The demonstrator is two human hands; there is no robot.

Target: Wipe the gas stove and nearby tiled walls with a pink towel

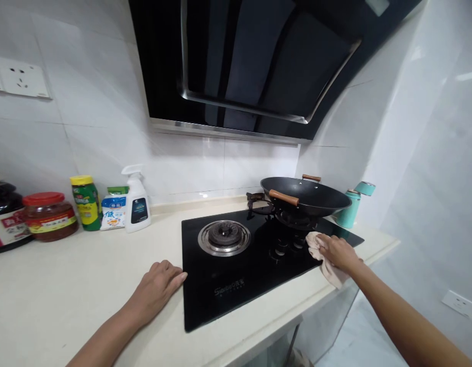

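My right hand (338, 252) is closed on a pale pink cloth (316, 244), pressed to the right front part of the black glass gas stove (255, 278). Part of the cloth hangs over the stove's front edge onto the counter. Just left of the cloth are the stove's control knobs (281, 248). My left hand (159, 285) rests on the counter by the stove's left edge, its fingers curled in and its thumb touching that edge. Nothing shows in it. A black wok (308, 196) with wooden handles sits on the right burner; the left burner (224, 234) is uncovered.
A dark range hood (251, 66) hangs low over the stove. A turquoise flask (348, 209) stands behind the right hand. Along the left wall are a white spray bottle (137, 204), a salt bag (113, 213), a green yellow-capped container (86, 203) and a red-lidded jar (50, 216).
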